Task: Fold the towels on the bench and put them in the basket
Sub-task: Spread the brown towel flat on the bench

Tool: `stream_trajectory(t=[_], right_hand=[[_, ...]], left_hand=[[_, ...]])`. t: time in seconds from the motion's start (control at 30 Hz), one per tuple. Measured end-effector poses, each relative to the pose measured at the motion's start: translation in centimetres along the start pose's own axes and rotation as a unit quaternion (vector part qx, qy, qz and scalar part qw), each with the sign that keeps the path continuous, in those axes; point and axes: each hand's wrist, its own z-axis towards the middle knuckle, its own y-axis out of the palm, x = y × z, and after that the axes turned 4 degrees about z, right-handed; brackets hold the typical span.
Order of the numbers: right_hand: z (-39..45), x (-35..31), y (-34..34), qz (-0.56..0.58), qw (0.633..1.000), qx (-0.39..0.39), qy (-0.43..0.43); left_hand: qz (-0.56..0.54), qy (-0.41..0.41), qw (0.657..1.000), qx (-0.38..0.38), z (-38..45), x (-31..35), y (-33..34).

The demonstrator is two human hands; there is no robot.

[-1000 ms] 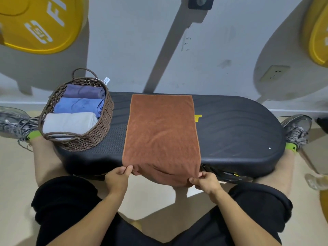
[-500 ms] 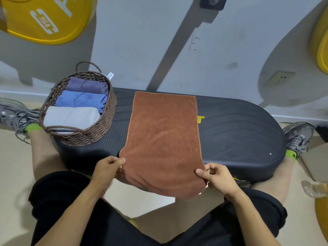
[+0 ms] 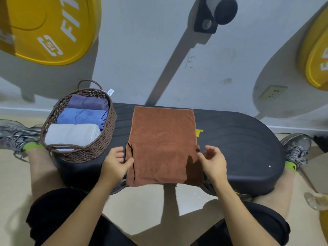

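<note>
Folding in progress on the last loose item: a brown towel (image 3: 164, 146) lies flat across the middle of the dark worktop (image 3: 239, 148), its near end doubled up so the near edge sits at the worktop's near rim. Left hand (image 3: 116, 163) is at the towel's left edge, near end; thumb and fingers appear to pinch the doubled layers there. Right hand (image 3: 213, 161) is at the towel's right edge, fingers loosely curled at the corner of the folded flap; whether that grip is clenched on cloth or just released, I cannot tell.

Wicker basket (image 3: 83, 151) stands on the left end of the worktop, just beside the towel but apart from it. It already holds three folded towels in a row: white nearest, blue in the middle, purple farthest.

Handling estimate: light, soft pile cloth, limp, no stiffness; it will sag and slide open if lifted by one point. Surface looks grippy rather than slick. Best hold is probably at paired corners or along both side edges at once, pinching all layers together so the fold stays aligned.

Judgement: task is near its end; more folding is likely needed before the towel fits the basket.
</note>
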Motion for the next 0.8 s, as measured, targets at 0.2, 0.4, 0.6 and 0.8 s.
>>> stream_trajectory(t=[0.2,0.4,0.6,0.8], right_hand=[[-5.5,3.4,3.2,-0.102,0.969,-0.130,-0.183],[-7.0,5.4,5.9,-0.181,0.953,-0.105,-0.218],[-7.5,4.7,8.0,-0.175,0.970,-0.026,-0.165],[-9.5,2.8,7.3,-0.054,0.972,-0.105,-0.202]], left_hand=[[0.233,0.157,0.959,-0.018,-4.1,-4.9,1.4],[0.257,0.110,0.958,0.062,-4.3,-5.0,2.0],[0.176,0.097,0.977,0.076,-4.9,-5.8,2.4],[-0.003,0.018,1.000,-0.014,-5.9,-4.0,1.6]])
